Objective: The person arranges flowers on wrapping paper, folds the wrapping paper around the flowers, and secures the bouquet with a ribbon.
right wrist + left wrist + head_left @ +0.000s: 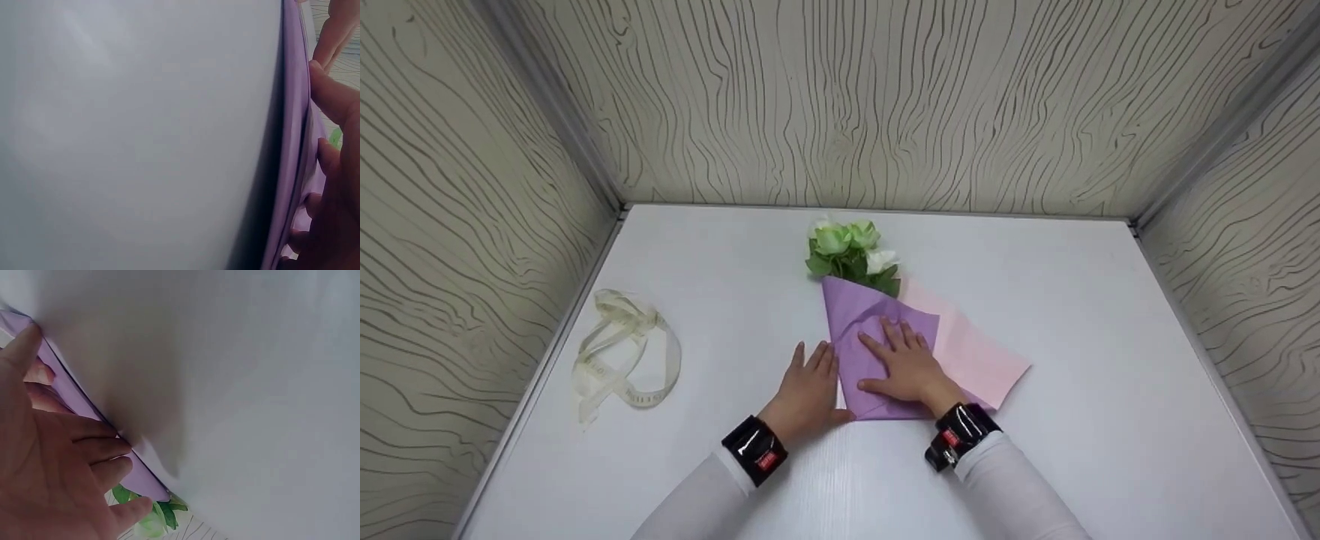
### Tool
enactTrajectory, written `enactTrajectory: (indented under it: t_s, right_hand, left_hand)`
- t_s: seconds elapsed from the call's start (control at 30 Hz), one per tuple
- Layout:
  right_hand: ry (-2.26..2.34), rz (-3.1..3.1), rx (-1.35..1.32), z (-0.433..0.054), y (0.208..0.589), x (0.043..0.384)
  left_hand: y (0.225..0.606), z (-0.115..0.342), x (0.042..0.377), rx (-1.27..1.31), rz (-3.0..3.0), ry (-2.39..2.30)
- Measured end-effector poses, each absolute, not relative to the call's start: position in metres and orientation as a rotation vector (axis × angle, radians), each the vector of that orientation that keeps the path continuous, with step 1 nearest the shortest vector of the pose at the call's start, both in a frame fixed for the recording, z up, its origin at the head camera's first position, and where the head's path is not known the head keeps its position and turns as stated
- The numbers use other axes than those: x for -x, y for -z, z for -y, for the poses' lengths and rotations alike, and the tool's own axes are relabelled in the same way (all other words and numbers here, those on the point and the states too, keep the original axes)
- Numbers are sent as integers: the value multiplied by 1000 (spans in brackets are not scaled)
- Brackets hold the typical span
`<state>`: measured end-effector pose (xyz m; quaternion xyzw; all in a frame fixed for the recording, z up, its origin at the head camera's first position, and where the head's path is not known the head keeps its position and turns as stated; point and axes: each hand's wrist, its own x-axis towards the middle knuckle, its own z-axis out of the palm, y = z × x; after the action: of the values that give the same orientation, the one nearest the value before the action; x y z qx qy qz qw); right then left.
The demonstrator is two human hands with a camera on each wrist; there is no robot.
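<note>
Purple wrapping paper lies folded over the stems of a small bouquet, with pale green and white flowers and green leaves showing beyond its upper edge. My right hand rests on the purple paper with fingers spread. Along the paper's left edge, my left hand touches the fold with straight fingers, its thumb at the lower left corner. A pink sheet sticks out from under the purple one on the right. In the left wrist view the fingertips meet the purple edge. The stems are hidden inside the paper.
A loosely looped cream ribbon with printed lettering lies on the left of the white table. Wood-grain patterned panels enclose the table at the back and on both sides.
</note>
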<state>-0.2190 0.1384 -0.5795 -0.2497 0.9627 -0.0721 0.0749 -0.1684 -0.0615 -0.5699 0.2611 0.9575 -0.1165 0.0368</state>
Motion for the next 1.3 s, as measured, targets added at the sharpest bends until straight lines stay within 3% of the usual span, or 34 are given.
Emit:
enactTrajectory:
  t_s: [0.43, 1.3]
  right_hand:
    - [210, -2880, 733, -139, 580, 219]
    - [255, -2888, 753, -139, 580, 219]
  left_hand:
    - [565, 63, 177, -757, -2901, 121]
    - [574, 78, 259, -576, -3079, -92]
